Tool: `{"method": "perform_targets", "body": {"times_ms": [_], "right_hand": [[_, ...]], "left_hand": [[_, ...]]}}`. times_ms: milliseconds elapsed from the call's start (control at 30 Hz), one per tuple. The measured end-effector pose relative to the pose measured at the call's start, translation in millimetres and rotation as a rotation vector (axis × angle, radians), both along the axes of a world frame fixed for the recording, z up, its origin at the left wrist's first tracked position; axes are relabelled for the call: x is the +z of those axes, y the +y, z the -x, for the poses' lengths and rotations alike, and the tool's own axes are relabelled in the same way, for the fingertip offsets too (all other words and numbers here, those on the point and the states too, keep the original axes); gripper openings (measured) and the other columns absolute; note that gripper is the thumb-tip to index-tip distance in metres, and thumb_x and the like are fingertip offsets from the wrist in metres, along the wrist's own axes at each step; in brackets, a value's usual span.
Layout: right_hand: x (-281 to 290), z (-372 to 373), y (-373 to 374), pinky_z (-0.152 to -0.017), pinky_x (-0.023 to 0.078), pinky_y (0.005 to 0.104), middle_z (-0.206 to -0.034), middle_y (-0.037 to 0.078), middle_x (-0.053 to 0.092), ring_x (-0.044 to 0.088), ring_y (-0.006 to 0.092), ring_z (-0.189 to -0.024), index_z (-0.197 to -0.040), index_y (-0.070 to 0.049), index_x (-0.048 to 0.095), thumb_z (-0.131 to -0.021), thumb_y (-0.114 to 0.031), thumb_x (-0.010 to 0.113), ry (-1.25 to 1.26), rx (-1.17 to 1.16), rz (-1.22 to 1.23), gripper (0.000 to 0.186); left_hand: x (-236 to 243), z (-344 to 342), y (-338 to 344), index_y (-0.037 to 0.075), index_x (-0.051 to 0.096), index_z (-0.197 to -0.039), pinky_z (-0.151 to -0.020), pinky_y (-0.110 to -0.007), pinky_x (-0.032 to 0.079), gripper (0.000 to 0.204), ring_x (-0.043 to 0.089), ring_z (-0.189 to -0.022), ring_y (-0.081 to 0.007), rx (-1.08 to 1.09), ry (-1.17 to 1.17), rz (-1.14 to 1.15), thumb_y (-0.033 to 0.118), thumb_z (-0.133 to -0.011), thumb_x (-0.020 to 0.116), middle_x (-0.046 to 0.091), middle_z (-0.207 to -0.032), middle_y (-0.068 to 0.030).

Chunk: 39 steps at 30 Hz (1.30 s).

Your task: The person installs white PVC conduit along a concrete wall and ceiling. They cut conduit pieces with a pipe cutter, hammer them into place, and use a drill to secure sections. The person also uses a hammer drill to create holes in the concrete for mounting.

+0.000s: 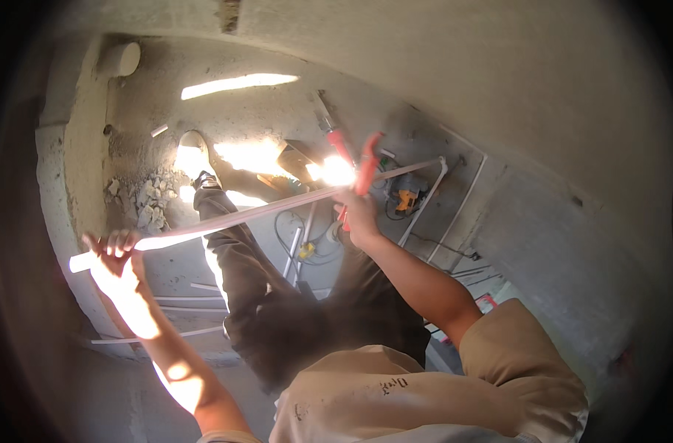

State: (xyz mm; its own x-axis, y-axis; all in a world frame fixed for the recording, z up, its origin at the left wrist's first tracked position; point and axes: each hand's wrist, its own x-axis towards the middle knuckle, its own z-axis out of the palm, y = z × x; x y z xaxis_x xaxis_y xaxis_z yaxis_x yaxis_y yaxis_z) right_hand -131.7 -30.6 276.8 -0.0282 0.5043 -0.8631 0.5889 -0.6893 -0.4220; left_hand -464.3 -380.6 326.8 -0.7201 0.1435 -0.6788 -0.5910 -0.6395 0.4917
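Observation:
A long, thin white pipe (248, 214) slants across in front of me, its left end low and its right side rising. Near that left end my left hand (119, 269) is closed round it, in bright sunlight. My right hand (359, 218) is closed on a red-handled hand tool (367, 166), probably a pipe cutter, held upright against the pipe. Glare and the hand hide whether the pipe lies between its jaws. Toward the far right the pipe reaches a bend (443, 161), where another white length runs back toward me.
Broken rubble (152, 199) lies by the left wall, beside my shoe (194, 155). On the floor are a tool with a red handle and metal end (325, 118), a yellow-and-black power tool (406, 199), looping cables, and several loose white pipes (192, 299). A concrete wall (499, 66) rises ahead.

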Motion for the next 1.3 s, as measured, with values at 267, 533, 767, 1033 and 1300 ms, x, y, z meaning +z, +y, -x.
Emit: {"method": "perform_targets", "body": {"times_ms": [267,533,767,1033,1300], "right_hand": [[-39.1,-174.3,68.4,-0.116,0.044,0.058,-0.131,0.017,0.058,0.052,0.0395,-0.137,-0.128,0.003,0.052,-0.102,-0.004,0.06,0.557,-1.08,0.085,0.029],[22.1,-147.4,11.5,-0.094,0.06,0.0503,-0.114,0.018,0.067,0.072,0.0357,-0.099,-0.119,0.003,0.061,-0.094,0.0,0.067,0.544,-0.839,-0.253,0.026],[132.7,-83.9,-56.7,-0.069,0.055,0.0297,-0.088,0.005,0.066,0.07,0.0171,-0.082,-0.111,0.002,0.064,-0.094,-0.01,0.069,0.452,-0.9,-0.306,0.021],[133.7,-268.5,9.3,-0.085,0.05,0.0322,-0.102,0.006,0.055,0.057,0.0132,-0.096,-0.145,-0.003,0.048,-0.09,-0.01,0.072,0.297,-0.398,-0.254,0.06],[68.5,-630.0,42.0,-0.072,0.057,0.0338,-0.109,0.011,0.067,0.069,0.016,-0.088,-0.129,0.001,0.057,-0.091,-0.004,0.068,0.18,-0.634,-0.374,0.039]], "left_hand": [[165.4,-46.4,-141.4,0.015,0.033,-0.062,-0.064,-0.034,0.034,0.056,0.025,-0.059,-0.0144,-0.089,-0.201,0.289,0.035,-0.111,0.054,0.024,-0.062,0.0022],[165.0,-181.0,-48.8,0.001,0.057,-0.126,-0.105,-0.049,0.043,0.061,0.051,-0.124,-0.0309,-0.997,0.038,1.617,0.045,-0.087,0.071,0.058,-0.122,-0.0149],[118.3,-335.2,202.1,-0.002,0.043,-0.152,-0.108,-0.058,0.042,0.081,0.045,-0.14,-0.0418,-1.987,1.429,1.286,0.022,-0.084,0.078,0.048,-0.15,-0.0223],[68.5,-422.5,298.1,0.0,0.061,-0.087,-0.067,-0.05,0.05,0.031,0.065,-0.074,-0.0431,-2.067,1.385,1.292,0.028,-0.094,0.074,0.067,-0.08,-0.0234],[110.5,-485.0,395.6,0.011,0.055,-0.072,-0.039,-0.029,0.029,0.037,0.039,-0.043,-0.0074,-2.355,0.381,1.258,0.031,-0.096,0.075,0.047,-0.058,0.0047]]}}
